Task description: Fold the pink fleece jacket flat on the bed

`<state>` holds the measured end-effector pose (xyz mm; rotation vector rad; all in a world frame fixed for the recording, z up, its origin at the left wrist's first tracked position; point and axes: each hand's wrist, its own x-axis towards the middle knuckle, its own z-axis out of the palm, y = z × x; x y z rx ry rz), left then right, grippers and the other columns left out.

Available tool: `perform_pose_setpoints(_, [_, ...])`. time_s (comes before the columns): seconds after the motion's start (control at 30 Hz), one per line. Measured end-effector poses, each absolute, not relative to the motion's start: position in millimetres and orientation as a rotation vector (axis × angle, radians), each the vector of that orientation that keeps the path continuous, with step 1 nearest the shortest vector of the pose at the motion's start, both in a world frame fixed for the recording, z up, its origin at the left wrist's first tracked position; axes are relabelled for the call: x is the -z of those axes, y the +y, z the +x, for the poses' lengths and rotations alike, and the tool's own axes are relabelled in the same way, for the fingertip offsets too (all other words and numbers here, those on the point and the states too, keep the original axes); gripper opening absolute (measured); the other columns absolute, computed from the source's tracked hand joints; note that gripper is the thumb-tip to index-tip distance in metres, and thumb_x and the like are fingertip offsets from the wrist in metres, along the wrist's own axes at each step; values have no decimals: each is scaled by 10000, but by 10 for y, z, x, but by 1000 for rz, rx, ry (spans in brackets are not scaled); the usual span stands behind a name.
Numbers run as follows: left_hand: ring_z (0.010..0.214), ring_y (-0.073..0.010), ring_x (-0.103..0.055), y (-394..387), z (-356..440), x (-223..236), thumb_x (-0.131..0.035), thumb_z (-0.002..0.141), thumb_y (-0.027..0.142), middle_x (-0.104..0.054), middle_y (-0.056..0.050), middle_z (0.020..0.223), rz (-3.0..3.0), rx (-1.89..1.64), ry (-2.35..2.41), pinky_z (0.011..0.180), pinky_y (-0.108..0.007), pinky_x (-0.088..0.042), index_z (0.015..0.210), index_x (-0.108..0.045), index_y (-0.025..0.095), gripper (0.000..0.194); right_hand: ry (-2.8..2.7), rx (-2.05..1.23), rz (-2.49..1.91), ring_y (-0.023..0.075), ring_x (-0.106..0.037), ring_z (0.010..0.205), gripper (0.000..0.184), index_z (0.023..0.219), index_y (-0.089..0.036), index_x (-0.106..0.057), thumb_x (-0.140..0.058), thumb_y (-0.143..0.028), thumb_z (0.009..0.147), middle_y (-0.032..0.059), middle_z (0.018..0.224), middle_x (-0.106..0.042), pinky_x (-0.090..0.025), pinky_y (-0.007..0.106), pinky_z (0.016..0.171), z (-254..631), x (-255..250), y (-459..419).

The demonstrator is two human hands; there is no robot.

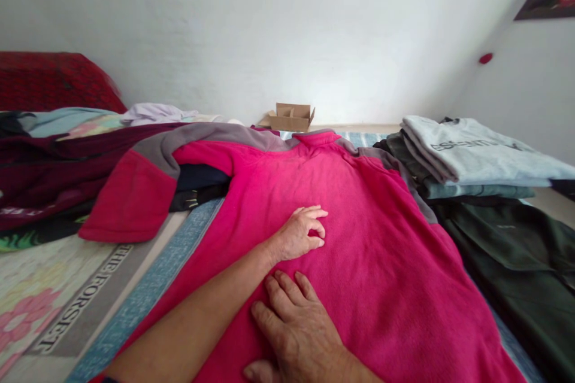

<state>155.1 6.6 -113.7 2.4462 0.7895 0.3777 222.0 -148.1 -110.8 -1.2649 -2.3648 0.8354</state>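
A pink fleece top (359, 251) with grey shoulder panels lies spread out in front of me, its collar at the far end. Its left-side sleeve (130, 197) bends out over other clothes; the sleeve on the right is mostly out of sight. Over the middle of the fleece is my left hand (299, 232), fingers partly curled and apart, with nothing visible in them. Closer to me, my right hand (303, 332) rests palm down on the cloth, its fingers extended. Both hands are open.
Folded clothes (476, 149) are stacked at the right, beside dark green garments (516, 245). Maroon clothing (54, 167) is heaped at the left, above a flower-patterned cover (36, 299). A small open cardboard box (294, 118) stands by the wall.
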Motion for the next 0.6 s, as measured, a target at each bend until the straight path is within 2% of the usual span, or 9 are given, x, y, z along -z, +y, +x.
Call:
perform_pose_setpoints(0.27, [1274, -238, -404, 56, 1582, 1200, -612, 739, 147, -595, -48, 1244, 2505, -432, 755, 1064, -441, -286, 681, -664, 204, 96, -2377, -807, -1262, 344, -211, 1359, 665, 1364, -186, -402, -437, -598, 842, 174, 1466, -293, -142, 543, 1097, 2225, 1129, -1469])
perform_pose_setpoints(0.43, [1257, -206, -429, 50, 1582, 1182, -533, 747, 85, -609, -76, 1216, 2450, -512, 667, 1067, -378, -303, 641, -611, 175, 160, -2365, -796, -1267, 333, -219, 1357, 660, 1361, -193, -408, -471, -584, 833, 157, 1455, -322, -142, 543, 1098, 2217, 1119, -1489])
perform_pose_setpoints(0.6, [1212, -195, -483, 108, 1477, 1053, -502, 789, 160, -616, -84, 1205, 2243, -565, 703, 1036, -355, -349, 704, -577, 175, 115, -2334, -806, -1288, 299, -253, 1350, 605, 1328, -203, -446, -499, -550, 835, 136, 1419, -388, -144, 530, 1102, 2222, 1048, -1506])
